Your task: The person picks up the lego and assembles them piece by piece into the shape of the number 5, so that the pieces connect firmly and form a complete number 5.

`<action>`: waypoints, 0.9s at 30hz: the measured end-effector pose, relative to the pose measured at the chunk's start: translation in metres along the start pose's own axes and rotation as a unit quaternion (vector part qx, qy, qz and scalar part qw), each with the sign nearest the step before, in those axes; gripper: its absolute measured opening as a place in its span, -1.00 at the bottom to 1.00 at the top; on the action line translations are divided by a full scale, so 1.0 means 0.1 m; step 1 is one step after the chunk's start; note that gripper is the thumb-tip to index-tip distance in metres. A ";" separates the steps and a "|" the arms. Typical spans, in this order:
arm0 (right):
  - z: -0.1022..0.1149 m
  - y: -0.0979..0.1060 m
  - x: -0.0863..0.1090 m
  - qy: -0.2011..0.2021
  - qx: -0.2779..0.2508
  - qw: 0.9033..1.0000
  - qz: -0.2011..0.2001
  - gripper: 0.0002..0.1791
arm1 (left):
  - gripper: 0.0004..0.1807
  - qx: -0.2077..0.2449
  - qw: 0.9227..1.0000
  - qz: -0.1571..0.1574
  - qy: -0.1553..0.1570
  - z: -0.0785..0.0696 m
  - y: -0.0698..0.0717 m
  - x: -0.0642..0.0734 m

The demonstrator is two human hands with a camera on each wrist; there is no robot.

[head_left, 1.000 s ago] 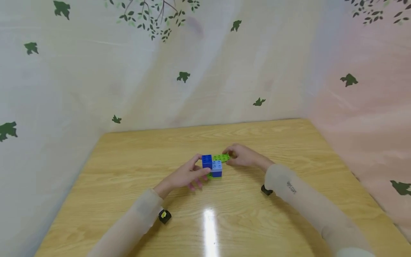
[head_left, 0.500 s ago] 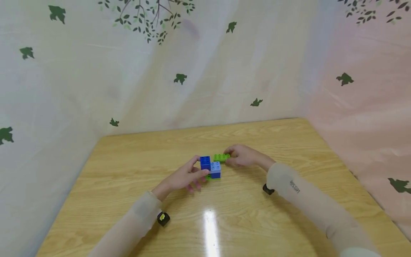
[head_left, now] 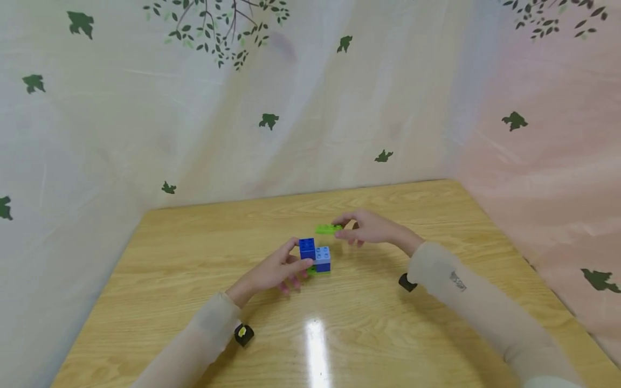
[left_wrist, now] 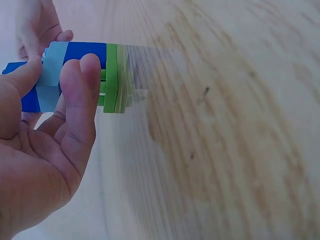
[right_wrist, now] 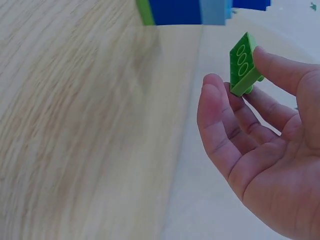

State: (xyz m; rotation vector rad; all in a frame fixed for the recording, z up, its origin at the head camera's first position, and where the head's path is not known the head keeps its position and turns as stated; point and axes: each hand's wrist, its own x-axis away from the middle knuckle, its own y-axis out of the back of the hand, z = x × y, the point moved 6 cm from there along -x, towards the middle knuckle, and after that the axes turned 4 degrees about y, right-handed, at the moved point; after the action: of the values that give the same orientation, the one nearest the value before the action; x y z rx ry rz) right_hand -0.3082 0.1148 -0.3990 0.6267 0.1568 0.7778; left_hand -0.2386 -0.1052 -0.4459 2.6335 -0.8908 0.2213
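My left hand [head_left: 274,268] grips a small stack of toy building bricks from its left side, thumb in front. The stack has a green plate [left_wrist: 112,80] at the bottom, a blue brick [left_wrist: 87,52] on it, a light blue brick [head_left: 322,254] above that, and a dark blue brick [head_left: 306,247] at the top left. My right hand [head_left: 371,227] pinches a flat green toy brick [head_left: 327,229] by its right end, between thumb and fingers. That brick is lifted behind the stack, and its hollow underside shows in the right wrist view.
The wooden table [head_left: 204,237] runs back to a pale cloth backdrop [head_left: 208,134] printed with leaves and birds. A black wrist camera [head_left: 244,334] sits under the left sleeve, another black camera [head_left: 407,282] under the right.
My right hand has raised the flat green brick off the table, away from the stack. The left hand keeps its grip on the stack. The head view has shifted slightly.
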 end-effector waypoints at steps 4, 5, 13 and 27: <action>0.16 0.01 0.01 0.016 -0.015 1.000 0.001 -0.40 | -0.50 -0.001 1.000 0.002 -0.002 -0.01 0.00 0.00; 0.19 0.01 0.02 0.019 -0.018 1.000 0.001 -0.41 | -0.50 0.000 1.000 0.002 -0.002 -0.01 0.00 0.00; 0.44 -0.08 0.04 0.072 -0.044 0.996 0.003 -0.46 | -0.45 0.001 1.000 -0.006 0.001 -0.02 0.01 0.01; 0.51 -0.15 0.08 0.108 -0.031 0.994 -0.007 -0.51 | -0.28 0.010 1.000 0.002 0.020 -0.06 0.01 0.03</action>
State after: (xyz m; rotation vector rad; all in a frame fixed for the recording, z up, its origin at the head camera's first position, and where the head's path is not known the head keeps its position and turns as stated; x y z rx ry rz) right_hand -0.2755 0.0883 -0.3652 0.4815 0.3331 0.8340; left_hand -0.2373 -0.1055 -0.4396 2.6373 -0.8847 0.2845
